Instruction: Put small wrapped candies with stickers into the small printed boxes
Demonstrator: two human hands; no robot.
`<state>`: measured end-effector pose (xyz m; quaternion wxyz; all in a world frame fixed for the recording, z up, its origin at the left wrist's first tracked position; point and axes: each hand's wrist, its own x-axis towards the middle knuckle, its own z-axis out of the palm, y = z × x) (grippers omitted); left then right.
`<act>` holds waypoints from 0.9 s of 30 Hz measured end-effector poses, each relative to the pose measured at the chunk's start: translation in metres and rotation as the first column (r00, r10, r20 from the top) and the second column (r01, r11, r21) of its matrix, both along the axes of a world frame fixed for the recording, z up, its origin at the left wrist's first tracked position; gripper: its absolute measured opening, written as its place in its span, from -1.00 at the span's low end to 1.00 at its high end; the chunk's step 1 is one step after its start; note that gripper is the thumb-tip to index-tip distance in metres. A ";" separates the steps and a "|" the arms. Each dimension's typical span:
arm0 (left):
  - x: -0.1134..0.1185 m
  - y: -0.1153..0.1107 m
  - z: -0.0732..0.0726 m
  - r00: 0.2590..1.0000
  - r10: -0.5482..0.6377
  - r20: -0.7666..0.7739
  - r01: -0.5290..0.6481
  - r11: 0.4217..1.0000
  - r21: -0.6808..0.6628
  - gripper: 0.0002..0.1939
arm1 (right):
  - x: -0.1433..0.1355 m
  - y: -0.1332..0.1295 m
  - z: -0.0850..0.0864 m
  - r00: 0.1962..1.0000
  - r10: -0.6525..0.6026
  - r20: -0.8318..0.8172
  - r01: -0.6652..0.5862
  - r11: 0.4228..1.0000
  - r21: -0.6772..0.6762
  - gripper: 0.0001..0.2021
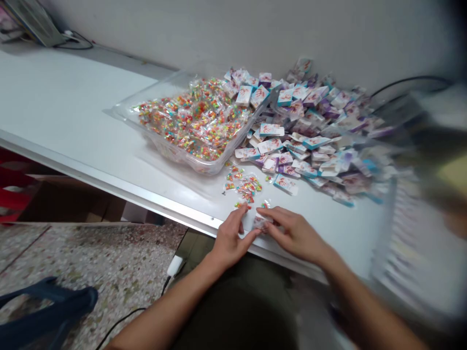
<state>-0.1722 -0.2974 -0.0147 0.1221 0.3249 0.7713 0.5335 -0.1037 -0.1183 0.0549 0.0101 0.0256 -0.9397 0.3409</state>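
A small white box [260, 222] with a printed design lies at the front of the table, gripped by the fingers of my right hand [297, 236]. My left hand [230, 239] is to its left, thumb and fingers apart. Its thumb reaches the lower edge of the box, while the fingertips come up to small clear packets of colourful pieces [248, 187]. Whether those fingertips touch a packet I cannot tell. Beyond the hands, a clear plastic tub [204, 166] is heaped with similar packets. A few small boxes [244, 95] rest on the heap's right side.
A large pile of small printed boxes [310, 141] spreads right of the tub, against the wall. Stacked pale sheets or cartons [404, 243] blur at the right, beside another person's blurred form. Below the table edge are a cardboard box [73, 199] and a blue stool-like frame [54, 306].
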 end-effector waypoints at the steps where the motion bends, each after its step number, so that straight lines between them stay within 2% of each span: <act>1: -0.001 -0.001 0.000 1.000 0.003 -0.001 -0.003 1.000 0.009 -0.42 | -0.004 0.014 0.012 0.999 -0.010 0.039 0.012 0.998 -0.054 -0.69; 2: -0.001 -0.001 0.001 1.000 0.012 -0.001 -0.012 1.000 0.009 -0.45 | -0.008 0.031 0.023 0.998 -0.051 0.027 0.054 0.990 -0.131 -0.70; 3: -0.002 -0.001 0.001 1.000 0.025 -0.003 -0.025 1.000 0.003 -0.50 | -0.012 0.049 0.033 0.987 -0.157 -0.043 0.144 0.963 -0.226 -0.66; 4: -0.003 -0.001 0.001 0.999 0.038 -0.006 -0.038 0.999 -0.003 -0.54 | -0.015 0.068 0.041 0.932 -0.328 -0.151 0.268 0.909 -0.320 -0.59; 5: -0.003 -0.001 0.002 0.999 0.050 -0.011 -0.050 0.999 -0.007 -0.58 | -0.017 0.087 0.045 0.842 -0.490 -0.227 0.393 0.845 -0.363 -0.52; 6: -0.004 0.000 0.002 0.998 0.058 -0.018 -0.058 0.998 -0.007 -0.60 | -0.018 0.104 0.046 0.751 -0.610 -0.253 0.529 0.785 -0.322 -0.48; 7: -0.004 0.000 0.003 0.998 0.062 -0.026 -0.063 0.998 -0.005 -0.62 | -0.016 0.118 0.044 0.686 -0.686 -0.243 0.657 0.727 -0.199 -0.45; 8: -0.004 0.000 0.003 0.997 0.063 -0.033 -0.063 0.998 -0.005 -0.64 | -0.011 0.130 0.038 0.654 -0.728 -0.204 0.739 0.673 -0.030 -0.45; 10: -0.005 0.000 0.004 0.997 0.059 -0.045 -0.059 0.998 -0.013 -0.68 | 0.002 0.143 0.022 0.631 -0.768 -0.113 0.767 0.595 0.239 -0.51; 13: -0.005 0.001 0.005 0.997 0.043 -0.057 -0.044 0.999 -0.030 -0.73 | 0.022 0.141 -0.005 0.629 -0.777 -0.029 0.713 0.561 0.421 -0.65; 15: -0.004 0.002 0.005 0.997 0.037 -0.062 -0.039 0.999 -0.031 -0.75 | 0.025 0.130 -0.019 0.661 -0.750 -0.011 0.664 0.578 0.475 -0.63; 16: -0.004 0.003 0.005 0.997 0.038 -0.064 -0.040 0.999 -0.031 -0.75 | 0.022 0.123 -0.024 0.698 -0.716 -0.012 0.630 0.606 0.486 -0.61; 20: -0.003 0.003 0.004 0.996 0.041 -0.079 -0.046 0.997 -0.059 -0.76 | -0.010 0.104 -0.040 0.890 -0.450 -0.068 0.415 0.741 0.528 -0.47; 22: -0.003 0.001 0.006 0.995 0.031 -0.096 -0.039 0.996 -0.081 -0.77 | -0.024 0.100 -0.043 0.928 -0.366 -0.064 0.340 0.769 0.542 -0.46; 25: -0.004 0.000 0.016 0.981 0.010 -0.192 -0.026 0.996 -0.081 -0.77 | -0.023 0.094 -0.036 0.932 -0.356 -0.063 0.335 0.783 0.525 -0.53; 27: -0.005 0.004 0.028 0.942 -0.046 -0.334 0.011 0.994 -0.108 -0.69 | -0.008 0.081 -0.022 0.968 -0.245 -0.052 0.239 0.842 0.483 -0.57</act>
